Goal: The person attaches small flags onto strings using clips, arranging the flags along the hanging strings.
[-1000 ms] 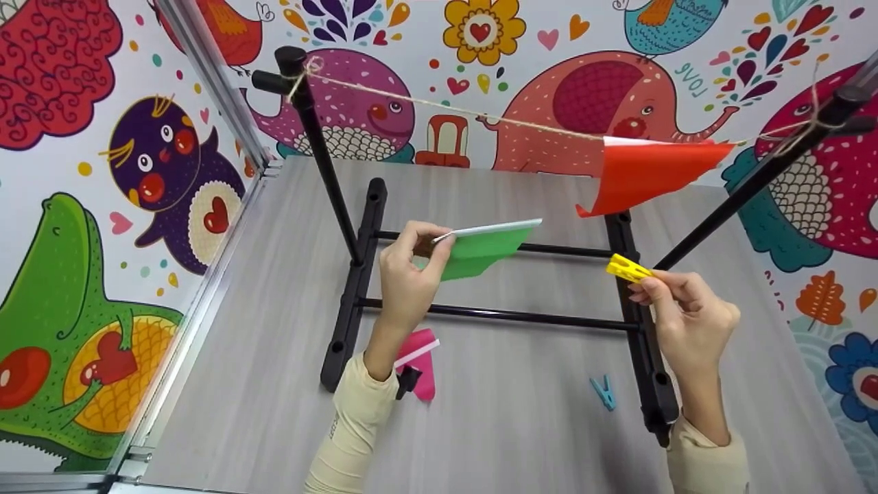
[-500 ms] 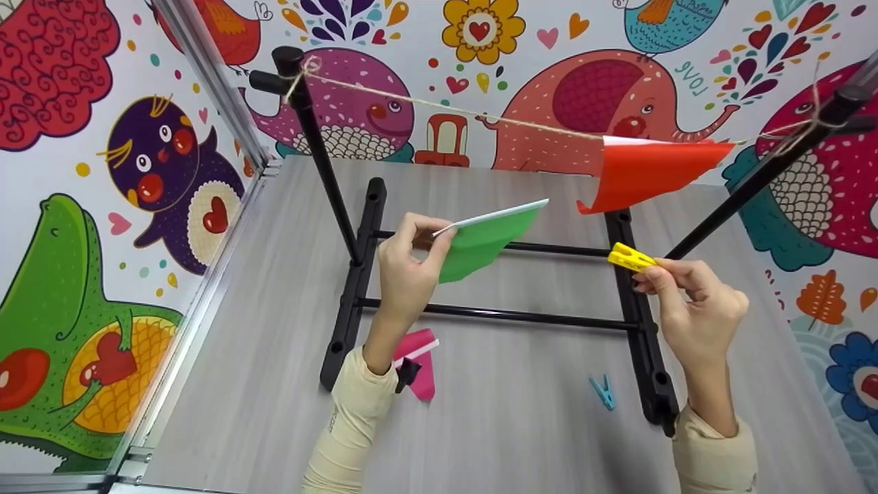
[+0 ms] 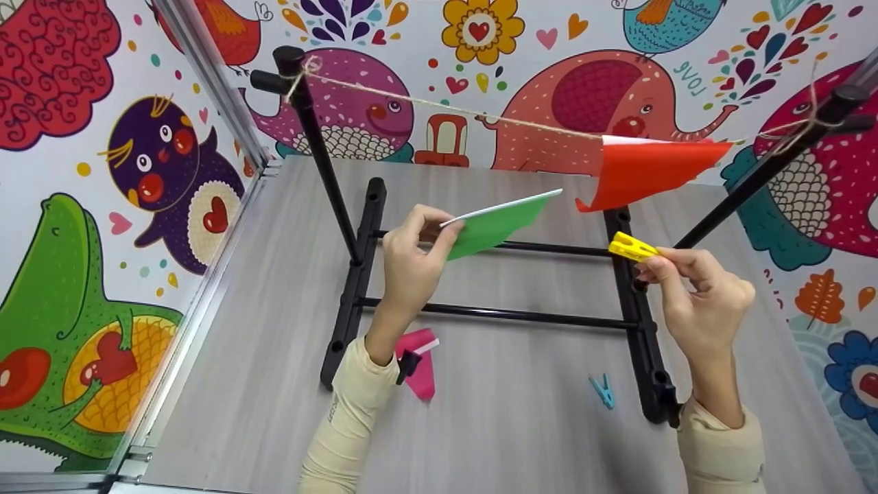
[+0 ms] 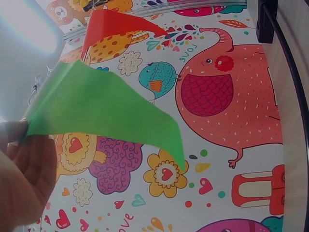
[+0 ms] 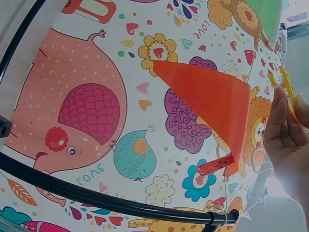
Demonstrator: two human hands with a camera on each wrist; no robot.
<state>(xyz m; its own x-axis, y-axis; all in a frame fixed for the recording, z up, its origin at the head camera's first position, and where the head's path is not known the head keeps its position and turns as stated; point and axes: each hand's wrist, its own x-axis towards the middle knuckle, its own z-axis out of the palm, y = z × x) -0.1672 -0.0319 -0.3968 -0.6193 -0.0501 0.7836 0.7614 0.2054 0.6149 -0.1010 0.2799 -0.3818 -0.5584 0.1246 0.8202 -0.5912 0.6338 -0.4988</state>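
My left hand pinches one end of the white folded top edge of a green paper flag. The left wrist view shows this green flag spread out beyond the fingers. A yellow clothespin is held between the thumb and fingers of my right hand. Behind both hands, a red flag hangs from a string. In the right wrist view, a red clothespin sits at one end of the red flag's top edge. The green flag is below the string and apart from it.
A black frame with two upright posts stands on the grey table, the string tied between the posts. A blue clothespin and a pink flag lie on the table. Patterned walls enclose the back and sides.
My left hand has shifted slightly up and right, and the green flag's free end has risen toward the string. My right hand has moved a little up and right with the yellow clothespin.
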